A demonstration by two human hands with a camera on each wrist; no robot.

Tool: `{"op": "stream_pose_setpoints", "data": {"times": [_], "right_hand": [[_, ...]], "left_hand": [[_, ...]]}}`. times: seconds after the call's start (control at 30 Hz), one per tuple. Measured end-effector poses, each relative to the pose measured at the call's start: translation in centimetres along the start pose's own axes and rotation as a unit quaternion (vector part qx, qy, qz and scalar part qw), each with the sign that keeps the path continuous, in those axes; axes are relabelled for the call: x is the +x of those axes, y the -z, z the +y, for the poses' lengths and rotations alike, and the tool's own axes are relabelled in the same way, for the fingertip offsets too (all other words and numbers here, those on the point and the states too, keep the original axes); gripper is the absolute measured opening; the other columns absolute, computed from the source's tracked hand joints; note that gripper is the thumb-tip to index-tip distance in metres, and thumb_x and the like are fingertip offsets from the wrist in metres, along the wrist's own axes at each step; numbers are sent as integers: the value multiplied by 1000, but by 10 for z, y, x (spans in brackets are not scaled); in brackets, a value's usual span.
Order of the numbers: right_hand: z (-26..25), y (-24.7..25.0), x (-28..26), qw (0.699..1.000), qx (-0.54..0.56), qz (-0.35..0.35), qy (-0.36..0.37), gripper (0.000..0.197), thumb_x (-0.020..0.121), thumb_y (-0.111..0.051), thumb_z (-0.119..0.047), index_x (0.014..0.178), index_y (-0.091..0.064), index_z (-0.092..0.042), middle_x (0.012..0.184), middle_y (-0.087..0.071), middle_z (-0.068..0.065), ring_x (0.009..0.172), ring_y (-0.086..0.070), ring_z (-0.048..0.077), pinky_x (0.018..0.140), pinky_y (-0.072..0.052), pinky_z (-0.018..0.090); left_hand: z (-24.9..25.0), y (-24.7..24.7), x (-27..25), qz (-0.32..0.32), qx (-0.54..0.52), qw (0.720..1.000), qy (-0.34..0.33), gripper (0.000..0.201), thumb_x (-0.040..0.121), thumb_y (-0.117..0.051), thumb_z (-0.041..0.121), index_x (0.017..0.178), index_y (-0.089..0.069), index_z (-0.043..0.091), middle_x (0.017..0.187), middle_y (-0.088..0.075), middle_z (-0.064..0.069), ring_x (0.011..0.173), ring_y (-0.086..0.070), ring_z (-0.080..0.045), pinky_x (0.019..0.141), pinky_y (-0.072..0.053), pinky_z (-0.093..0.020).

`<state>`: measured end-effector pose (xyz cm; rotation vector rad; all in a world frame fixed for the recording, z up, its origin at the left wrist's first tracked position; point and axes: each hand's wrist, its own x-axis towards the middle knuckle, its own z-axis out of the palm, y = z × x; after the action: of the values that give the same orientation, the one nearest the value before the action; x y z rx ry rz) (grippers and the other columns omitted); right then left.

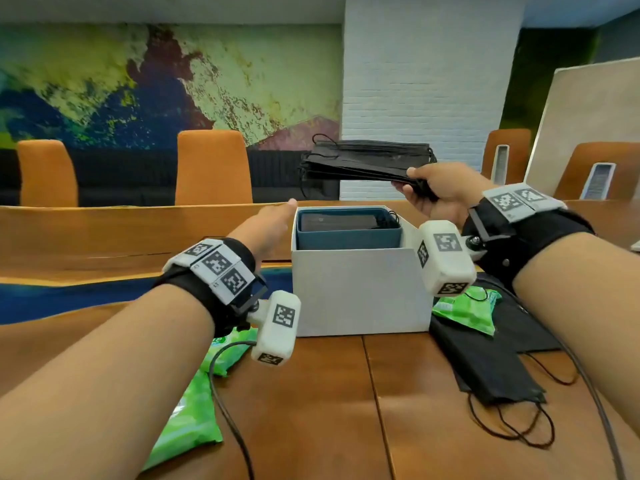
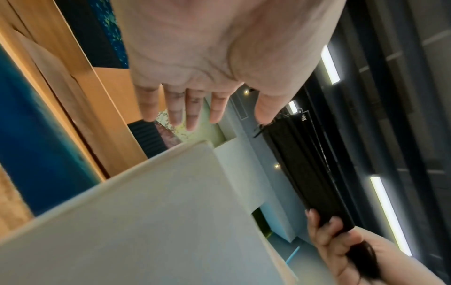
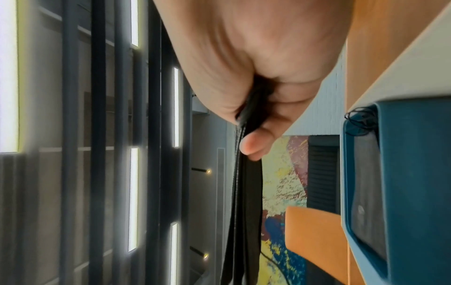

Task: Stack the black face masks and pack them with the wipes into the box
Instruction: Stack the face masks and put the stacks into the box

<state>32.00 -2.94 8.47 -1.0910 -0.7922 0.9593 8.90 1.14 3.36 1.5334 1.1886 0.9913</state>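
My right hand (image 1: 420, 187) pinches one end of a stack of black face masks (image 1: 367, 160), held level in the air above the white box (image 1: 356, 289). The right wrist view shows thumb and fingers clamped on the mask stack (image 3: 246, 192). Inside the box sits a blue tray (image 1: 349, 237) with black masks in it. My left hand (image 1: 273, 216) is open, fingers straight, at the box's far left corner; the left wrist view shows the flat palm (image 2: 195, 57) above the box wall (image 2: 146, 221). More black masks (image 1: 491, 362) lie on the table to the right.
Green wipes packs lie left of the box (image 1: 190, 410) and right of it (image 1: 465, 308). The wooden table (image 1: 311, 410) has a blue inlay at left. Orange chairs (image 1: 213, 168) stand behind the table. A black cable (image 1: 225, 403) crosses the table in front.
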Motion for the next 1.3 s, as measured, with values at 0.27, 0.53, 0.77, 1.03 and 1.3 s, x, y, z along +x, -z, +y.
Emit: {"op": "stream_pose_setpoints", "data": {"times": [0.27, 0.53, 0.77, 1.03, 1.3], "right_hand": [[-2, -4, 97, 988, -118, -32, -99, 14, 103, -31, -13, 104, -43, -6, 86, -61, 10, 39, -59, 12, 36, -45, 18], [46, 11, 203, 956, -283, -46, -55, 22, 84, -55, -14, 106, -56, -12, 107, -58, 5, 107, -61, 22, 82, -55, 31], [51, -11, 163, 867, -494, -44, -53, 23, 95, -53, -20, 73, -48, -20, 50, -62, -2, 72, -55, 16, 54, -47, 18], [50, -24, 150, 758, -652, 12, -16, 38, 99, -45, -20, 133, -50, -4, 134, -54, 15, 119, -53, 31, 96, -43, 34], [41, -18, 161, 771, -634, 7, 64, 9, 97, -48, -11, 101, -55, -13, 103, -62, 9, 98, -59, 24, 83, -45, 30]], "left_hand": [[-29, -6, 32, -120, -127, 965, 197, 38, 99, -42, 27, 134, -42, 11, 95, -62, -15, 83, -61, -29, 65, -54, -47], [-47, -7, 29, -140, -157, 957, 200, 39, 100, -35, 43, 133, -41, 23, 131, -57, -18, 116, -55, -35, 67, -48, -54], [-54, -6, 35, -143, -149, 959, 195, 43, 99, -35, 48, 134, -43, 24, 131, -57, -16, 116, -55, -32, 86, -34, -77], [-56, -8, 31, -146, -158, 960, 179, 45, 98, -33, 51, 134, -41, 25, 130, -57, -15, 116, -55, -33, 84, -36, -77], [-55, -9, 30, -146, -158, 960, 180, 45, 98, -34, 50, 137, -39, 27, 128, -57, -12, 115, -55, -32, 67, -48, -62]]}}
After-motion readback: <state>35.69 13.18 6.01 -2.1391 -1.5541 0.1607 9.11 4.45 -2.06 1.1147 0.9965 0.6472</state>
